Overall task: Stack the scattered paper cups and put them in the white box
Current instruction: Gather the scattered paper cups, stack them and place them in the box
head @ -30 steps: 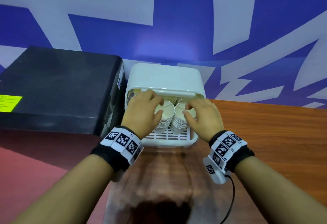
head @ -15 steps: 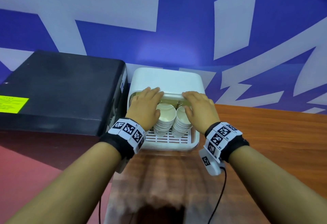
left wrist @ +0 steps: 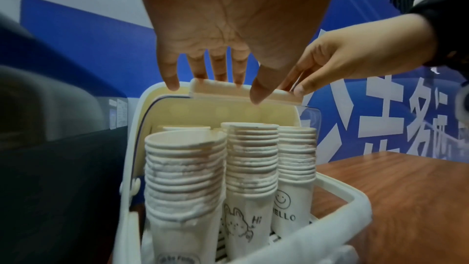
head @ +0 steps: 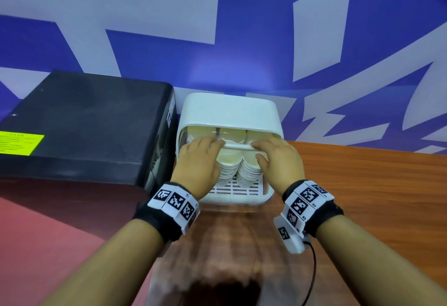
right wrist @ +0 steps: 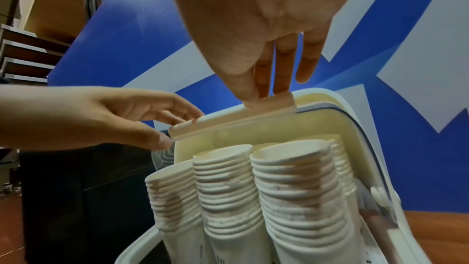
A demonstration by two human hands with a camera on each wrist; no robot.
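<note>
The white box point(head: 229, 109) stands at the back of the wooden table point(head: 362, 197), and several tall stacks of paper cups point(head: 228, 168) stand on its slotted tray. The stacks point(left wrist: 185, 168) show cartoon prints in the left wrist view. A clear lid with a white handle bar point(head: 238, 146) hangs over the cups. My left hand point(head: 212, 143) pinches the bar's left end, fingers on top and thumb beneath. My right hand point(head: 260, 151) pinches its right end point(right wrist: 269, 101) the same way. From the right wrist view, the left hand point(right wrist: 177, 127) holds the bar's other end.
A big black case point(head: 84, 124) with a yellow label stands tight against the box's left side. A blue and white wall rises right behind the box. Bare wood lies to the right and in front of the box.
Both hands have gone from the cup tops to the lid's handle bar and gripped it. The bar has come a little forward from under the hood.
</note>
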